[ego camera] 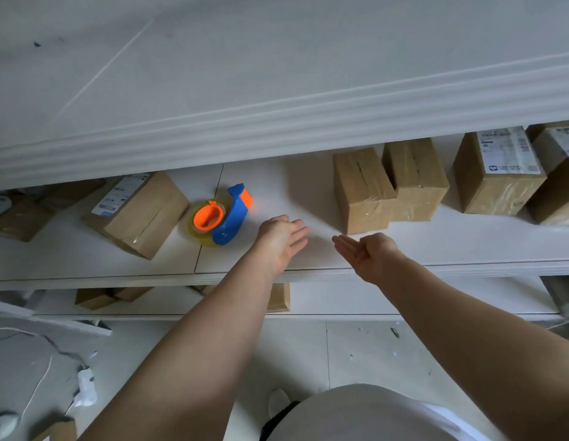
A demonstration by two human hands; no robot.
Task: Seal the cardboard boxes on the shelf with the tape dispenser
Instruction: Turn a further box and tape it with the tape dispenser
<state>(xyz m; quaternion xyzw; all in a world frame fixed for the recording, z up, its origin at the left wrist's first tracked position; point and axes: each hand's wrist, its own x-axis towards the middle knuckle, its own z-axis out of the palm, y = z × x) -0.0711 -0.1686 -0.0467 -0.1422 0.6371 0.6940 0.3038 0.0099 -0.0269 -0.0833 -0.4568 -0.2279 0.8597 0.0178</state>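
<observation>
A blue and orange tape dispenser (221,216) with a clear tape roll lies on the white shelf (276,186), left of centre. My left hand (281,240) hovers just right of it, fingers straight, holding nothing. My right hand (367,253) is open, palm turned leftward, in front of a taped cardboard box (362,189). A second brown box (415,178) stands against that one. Left of the dispenser lies a box with a label (140,213). Neither hand touches a box or the dispenser.
Two labelled boxes (499,173) (556,176) stand at the far right of the shelf, and a dark box (19,218) at the far left. An upper shelf edge (276,128) overhangs the boxes. A lower shelf holds more boxes (101,297). The floor below shows scraps and a cable.
</observation>
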